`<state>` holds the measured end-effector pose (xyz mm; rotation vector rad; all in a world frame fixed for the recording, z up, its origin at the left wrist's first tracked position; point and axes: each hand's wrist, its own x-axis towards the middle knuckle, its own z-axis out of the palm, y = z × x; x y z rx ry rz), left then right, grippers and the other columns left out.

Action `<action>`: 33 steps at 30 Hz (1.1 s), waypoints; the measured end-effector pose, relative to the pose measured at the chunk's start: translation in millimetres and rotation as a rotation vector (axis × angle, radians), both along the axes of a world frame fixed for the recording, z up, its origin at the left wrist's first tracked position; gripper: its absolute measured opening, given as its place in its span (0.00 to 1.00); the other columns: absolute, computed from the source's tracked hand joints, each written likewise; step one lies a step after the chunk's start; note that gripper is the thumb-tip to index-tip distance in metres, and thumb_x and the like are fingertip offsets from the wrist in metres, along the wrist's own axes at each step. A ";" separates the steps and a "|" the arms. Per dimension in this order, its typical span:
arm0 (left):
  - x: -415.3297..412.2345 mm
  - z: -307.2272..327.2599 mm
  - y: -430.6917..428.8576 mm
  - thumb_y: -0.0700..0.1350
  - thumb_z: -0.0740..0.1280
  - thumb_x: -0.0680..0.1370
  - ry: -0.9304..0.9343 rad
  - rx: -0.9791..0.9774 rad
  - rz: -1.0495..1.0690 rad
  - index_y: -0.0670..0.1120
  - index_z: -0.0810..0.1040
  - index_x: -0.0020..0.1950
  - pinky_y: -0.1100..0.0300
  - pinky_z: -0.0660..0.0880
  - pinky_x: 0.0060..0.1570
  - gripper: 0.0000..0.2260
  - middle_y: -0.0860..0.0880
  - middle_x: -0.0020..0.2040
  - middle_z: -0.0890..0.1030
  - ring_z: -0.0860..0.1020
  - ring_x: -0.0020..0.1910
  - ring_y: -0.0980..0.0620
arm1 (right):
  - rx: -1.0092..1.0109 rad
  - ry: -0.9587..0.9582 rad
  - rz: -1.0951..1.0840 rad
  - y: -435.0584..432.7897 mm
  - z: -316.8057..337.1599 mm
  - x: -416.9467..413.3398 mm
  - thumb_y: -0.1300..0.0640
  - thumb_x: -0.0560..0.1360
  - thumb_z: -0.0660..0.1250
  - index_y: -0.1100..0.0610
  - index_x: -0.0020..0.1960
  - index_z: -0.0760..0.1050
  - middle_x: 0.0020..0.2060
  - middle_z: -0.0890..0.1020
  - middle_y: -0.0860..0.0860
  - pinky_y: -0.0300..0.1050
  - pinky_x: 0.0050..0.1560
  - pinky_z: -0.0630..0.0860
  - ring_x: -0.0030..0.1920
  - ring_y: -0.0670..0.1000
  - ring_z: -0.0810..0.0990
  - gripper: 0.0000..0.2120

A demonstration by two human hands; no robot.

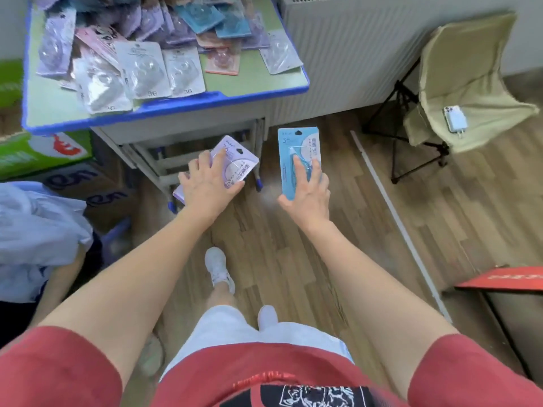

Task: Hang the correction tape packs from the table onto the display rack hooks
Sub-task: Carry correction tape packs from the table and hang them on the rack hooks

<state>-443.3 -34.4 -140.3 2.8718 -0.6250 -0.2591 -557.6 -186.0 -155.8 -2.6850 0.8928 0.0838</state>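
In front of the table (pixel 176 108), over the wooden floor, the person stood with one correction tape pack in each hand, so the job looked caught in the carrying step and far from finished. The left hand (pixel 205 183) grasped a purple pack (pixel 238 161), fingers spread across its printed face, with a lilac edge below the wrist that may have been a second pack; I could not tell. The right hand (pixel 308 198) held a blue pack (pixel 296 145) upright, two fingers laid over its clear blister and the thumb at its lower left corner. Both packs were flat cards with a dark hang hole cut at the top, which is what a hook would need to pass through. Neither was hung yet, and no rack or hooks showed in the view, so how many already hung there could not be judged. A heap of packs (pixel 141 63), purple, pink, blue and pale grey, lay overlapping on the table, well apart from the hands, and that was evidently most of the work left.
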 end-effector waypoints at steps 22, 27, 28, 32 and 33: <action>-287.4 7.1 -68.5 0.61 0.65 0.75 0.091 -0.130 -0.716 0.53 0.58 0.75 0.48 0.61 0.60 0.33 0.47 0.72 0.62 0.63 0.67 0.43 | 0.053 -0.106 -0.919 80.4 13.5 -344.1 0.48 0.73 0.66 0.49 0.78 0.49 0.77 0.47 0.57 0.52 0.68 0.60 0.70 0.62 0.58 0.40; -383.3 22.9 -84.7 0.60 0.65 0.75 0.051 -0.228 -0.908 0.54 0.57 0.76 0.49 0.60 0.59 0.33 0.47 0.73 0.62 0.63 0.68 0.44 | -0.001 -0.162 -1.142 93.1 25.1 -437.1 0.48 0.73 0.67 0.49 0.78 0.48 0.77 0.48 0.57 0.52 0.69 0.58 0.72 0.62 0.56 0.41; -403.7 26.9 -87.8 0.59 0.65 0.75 0.048 -0.243 -0.941 0.53 0.57 0.77 0.49 0.60 0.60 0.33 0.47 0.73 0.61 0.62 0.68 0.45 | -0.009 -0.169 -1.177 94.4 26.9 -455.1 0.48 0.73 0.67 0.49 0.78 0.48 0.77 0.48 0.57 0.52 0.69 0.59 0.72 0.62 0.56 0.41; -487.0 40.3 -104.1 0.60 0.66 0.75 0.037 -0.287 -1.053 0.53 0.56 0.77 0.49 0.59 0.60 0.34 0.47 0.74 0.61 0.62 0.69 0.44 | -0.061 -0.218 -1.289 94.0 35.9 -532.8 0.47 0.74 0.67 0.49 0.78 0.47 0.77 0.47 0.56 0.52 0.69 0.60 0.73 0.61 0.56 0.41; -508.5 43.4 -109.6 0.60 0.65 0.75 0.046 -0.296 -1.064 0.53 0.56 0.77 0.49 0.59 0.60 0.34 0.47 0.74 0.61 0.62 0.69 0.44 | -0.077 -0.235 -1.309 93.0 38.9 -553.9 0.48 0.74 0.67 0.49 0.78 0.48 0.77 0.48 0.56 0.52 0.69 0.61 0.72 0.62 0.56 0.41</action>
